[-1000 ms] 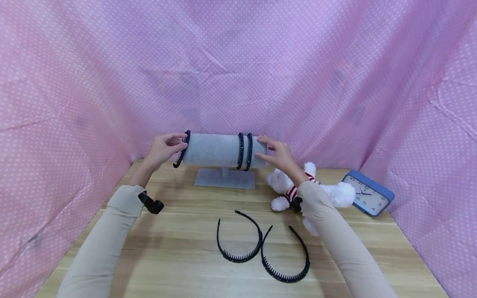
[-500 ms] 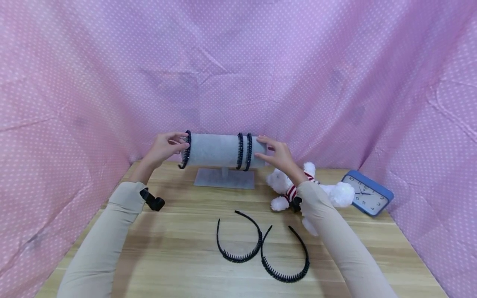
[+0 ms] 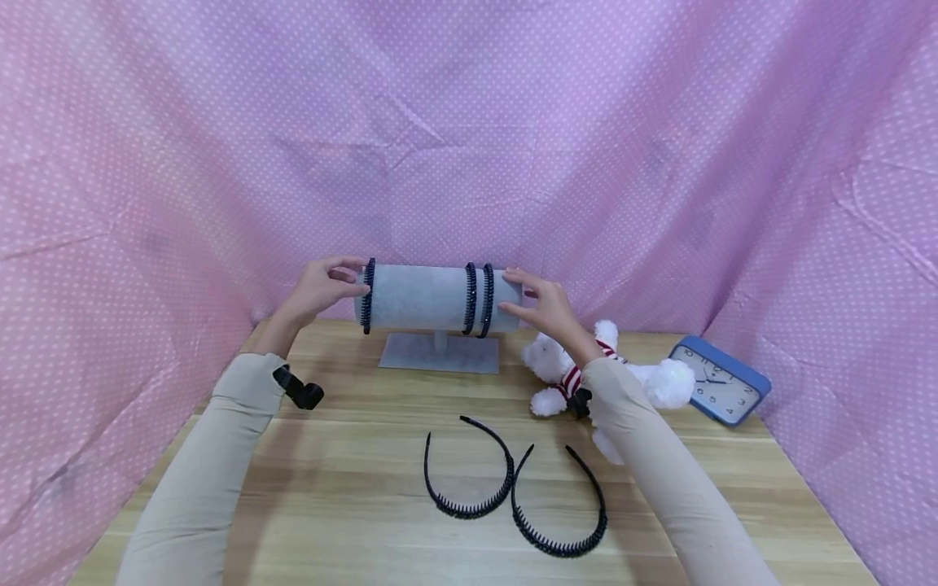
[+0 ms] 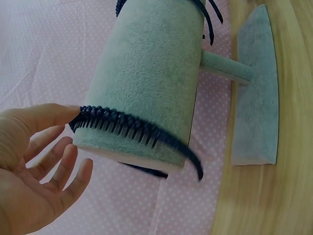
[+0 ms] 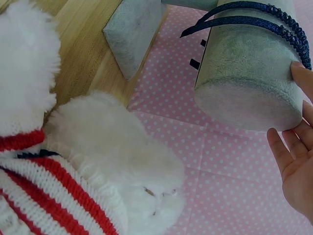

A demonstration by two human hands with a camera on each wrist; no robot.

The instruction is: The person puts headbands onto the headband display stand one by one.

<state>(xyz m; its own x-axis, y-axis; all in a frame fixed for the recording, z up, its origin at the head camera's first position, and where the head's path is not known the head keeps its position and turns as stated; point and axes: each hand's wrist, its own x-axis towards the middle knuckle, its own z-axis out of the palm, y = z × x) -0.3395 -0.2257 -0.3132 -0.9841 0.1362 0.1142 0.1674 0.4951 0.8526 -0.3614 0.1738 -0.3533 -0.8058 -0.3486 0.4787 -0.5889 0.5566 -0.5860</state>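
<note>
Headband and roll now line up: a second ago the band slanted off the roll's left end with its lower part swung outward, and it has since come upright, riding around the grey cylinder just inside that end. One free tip, blurred in the left wrist view, sticks out beyond the roll's underside. The left hand has its thumb against the band's edge and its fingers spread apart, pushing rather than clamped, as far as I can judge; whether the index touches too I cannot tell. The right hand has stayed at the opposite end, thumb on the roll's side and fingers apart, apparently bracing it against the push. Near that hand, a pair of headbands already circles the roll. So this third band looks all but seated, perhaps wanting a small nudge inward. Two loose headbands lie on the surface in front, untouched, with a white plush toy beside the right forearm.
</note>
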